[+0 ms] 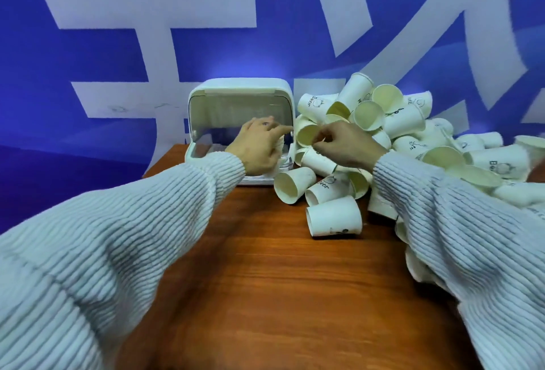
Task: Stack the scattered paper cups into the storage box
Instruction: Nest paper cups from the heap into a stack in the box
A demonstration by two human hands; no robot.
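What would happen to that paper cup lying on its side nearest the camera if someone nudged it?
The cup would probably roll, since it lies on its round wall on the smooth table. Being tapered, it would likely curve rather than go straight. It looks thin, empty paper, so it is probably very light and would dent if squeezed.

The storage box [240, 95] is sitting at the back of the worktop [265, 281], against the wall [88, 45]. Just to its right the paper cups [383, 121] are lying heaped, a few spilling forward.
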